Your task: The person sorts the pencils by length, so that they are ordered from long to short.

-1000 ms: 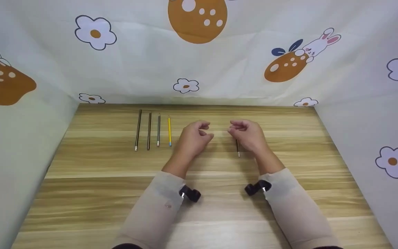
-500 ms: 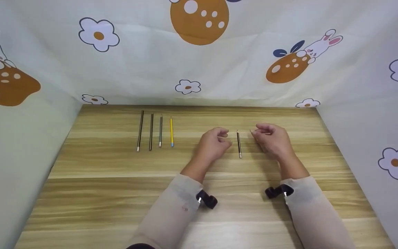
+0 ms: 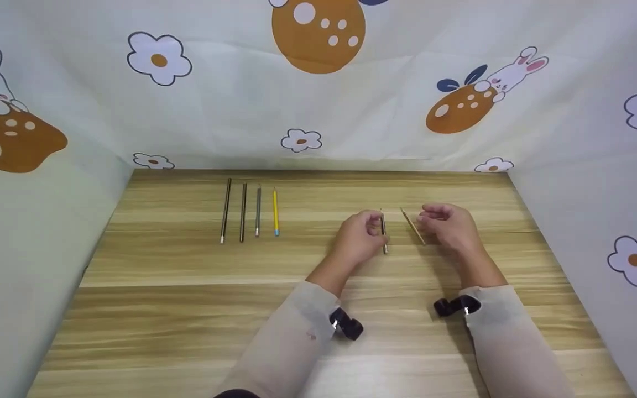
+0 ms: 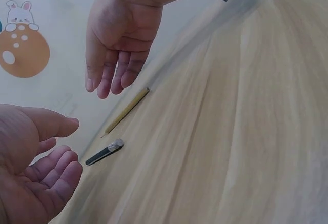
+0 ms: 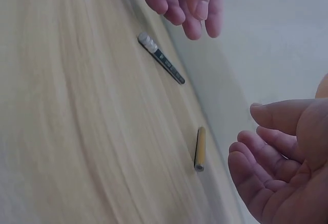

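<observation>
My left hand point(image 3: 358, 235) hovers over a short black pencil point(image 5: 166, 65) with a silver eraser end, overlapping it in the head view. In the left wrist view, that hand's thumb and fingers stand apart with nothing between them. To the right of the black pencil lies a short natural-wood pencil point(image 3: 413, 226), slanted on the table, its tip pointing away. My right hand point(image 3: 450, 224) is just right of this pencil, fingers loosely bent and holding nothing. Both pencils lie flat.
On the left a row of pencils stretches across the wooden table point(image 3: 175, 309): a long black pencil point(image 3: 225, 213), a dark stick point(image 3: 243, 213), a grey pencil point(image 3: 257, 213) and a yellow pencil point(image 3: 276, 213) with a blue end. Patterned cloth point(image 3: 230, 121) walls the back and sides.
My right hand moves right, lays down the wood pencil and lets go of it. My left hand shifts right, from beside the yellow pencil to over the short black pencil.
</observation>
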`<action>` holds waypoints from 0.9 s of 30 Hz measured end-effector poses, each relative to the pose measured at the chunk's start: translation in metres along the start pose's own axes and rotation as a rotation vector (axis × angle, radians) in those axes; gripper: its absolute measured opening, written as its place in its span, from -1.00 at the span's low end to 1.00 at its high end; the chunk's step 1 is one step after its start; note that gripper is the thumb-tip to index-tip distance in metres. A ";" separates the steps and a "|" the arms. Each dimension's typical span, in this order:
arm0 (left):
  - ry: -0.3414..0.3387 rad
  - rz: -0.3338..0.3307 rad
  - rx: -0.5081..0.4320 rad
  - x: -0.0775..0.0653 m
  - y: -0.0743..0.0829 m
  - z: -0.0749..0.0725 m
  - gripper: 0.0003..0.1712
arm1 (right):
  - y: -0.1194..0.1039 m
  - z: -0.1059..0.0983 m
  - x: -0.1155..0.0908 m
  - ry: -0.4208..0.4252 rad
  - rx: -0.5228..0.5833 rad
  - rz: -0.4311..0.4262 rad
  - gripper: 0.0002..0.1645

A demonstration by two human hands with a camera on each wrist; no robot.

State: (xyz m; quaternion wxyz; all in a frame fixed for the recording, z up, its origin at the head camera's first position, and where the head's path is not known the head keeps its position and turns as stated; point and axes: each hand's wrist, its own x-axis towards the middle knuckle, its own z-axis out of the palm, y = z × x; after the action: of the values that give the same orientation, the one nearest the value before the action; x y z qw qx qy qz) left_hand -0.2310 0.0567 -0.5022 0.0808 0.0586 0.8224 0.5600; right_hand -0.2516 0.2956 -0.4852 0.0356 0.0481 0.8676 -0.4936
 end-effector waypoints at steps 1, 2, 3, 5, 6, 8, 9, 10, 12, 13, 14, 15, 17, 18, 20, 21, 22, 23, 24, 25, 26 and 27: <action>-0.007 -0.004 0.000 0.000 0.000 0.001 -0.36 | 0.002 0.000 0.000 -0.008 0.012 0.009 -0.41; -0.014 -0.010 -0.003 0.000 -0.001 0.002 -0.34 | 0.004 0.001 0.001 -0.019 0.034 0.021 -0.40; -0.021 -0.015 -0.009 0.001 -0.001 0.003 -0.32 | 0.006 0.001 0.002 -0.029 0.055 0.032 -0.39; -0.033 -0.031 -0.008 0.001 -0.002 0.005 -0.29 | 0.010 0.002 0.003 -0.043 0.084 0.055 -0.37; -0.039 -0.041 -0.006 0.002 -0.003 0.006 -0.28 | 0.012 0.003 0.003 -0.048 0.093 0.061 -0.36; -0.045 -0.056 0.005 0.003 -0.004 0.007 -0.25 | 0.016 0.003 0.004 -0.054 0.095 0.066 -0.34; -0.048 -0.062 0.010 0.003 -0.005 0.007 -0.24 | 0.018 0.003 0.005 -0.055 0.085 0.067 -0.34; -0.052 -0.065 0.014 0.003 -0.006 0.007 -0.22 | 0.019 0.003 0.005 -0.057 0.072 0.065 -0.34; -0.059 -0.066 0.023 0.004 -0.007 0.008 -0.19 | 0.020 0.003 0.006 -0.060 0.051 0.056 -0.35; -0.060 -0.064 0.030 0.004 -0.008 0.008 -0.18 | 0.020 0.003 0.006 -0.062 0.035 0.052 -0.35; -0.060 -0.062 0.042 0.004 -0.008 0.008 -0.17 | 0.021 0.003 0.006 -0.065 0.025 0.049 -0.35; -0.061 -0.059 0.056 0.004 -0.009 0.008 -0.16 | 0.021 0.003 0.006 -0.066 0.014 0.046 -0.36; -0.057 -0.054 0.083 0.004 -0.009 0.009 -0.15 | 0.021 0.004 0.005 -0.073 0.006 0.044 -0.35; -0.052 -0.051 0.102 0.004 -0.009 0.010 -0.15 | 0.021 0.004 0.005 -0.078 0.010 0.046 -0.34; -0.043 -0.048 0.138 0.003 -0.009 0.012 -0.16 | 0.022 0.005 0.006 -0.093 0.011 0.048 -0.31; -0.038 -0.044 0.155 0.003 -0.009 0.013 -0.16 | 0.022 0.006 0.006 -0.102 0.004 0.048 -0.30; -0.034 -0.040 0.172 0.003 -0.009 0.014 -0.17 | 0.022 0.006 0.006 -0.111 -0.002 0.049 -0.28; -0.029 -0.036 0.192 0.003 -0.009 0.014 -0.18 | 0.022 0.006 0.006 -0.117 -0.013 0.048 -0.27; -0.025 -0.032 0.211 0.003 -0.009 0.015 -0.19 | 0.022 0.007 0.006 -0.119 -0.023 0.048 -0.26; -0.023 -0.028 0.226 0.002 -0.009 0.016 -0.19 | 0.022 0.007 0.006 -0.118 -0.044 0.046 -0.26; -0.021 -0.023 0.244 0.002 -0.009 0.017 -0.18 | 0.022 0.007 0.006 -0.118 -0.059 0.045 -0.25; -0.019 -0.021 0.261 0.002 -0.010 0.017 -0.18 | 0.022 0.008 0.006 -0.119 -0.080 0.039 -0.26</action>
State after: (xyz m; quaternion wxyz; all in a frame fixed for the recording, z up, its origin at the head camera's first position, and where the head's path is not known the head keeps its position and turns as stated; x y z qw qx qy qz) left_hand -0.2295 0.0693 -0.5175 0.0863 0.0655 0.8882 0.4466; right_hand -0.2546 0.3003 -0.5083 0.0989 0.0342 0.8819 -0.4597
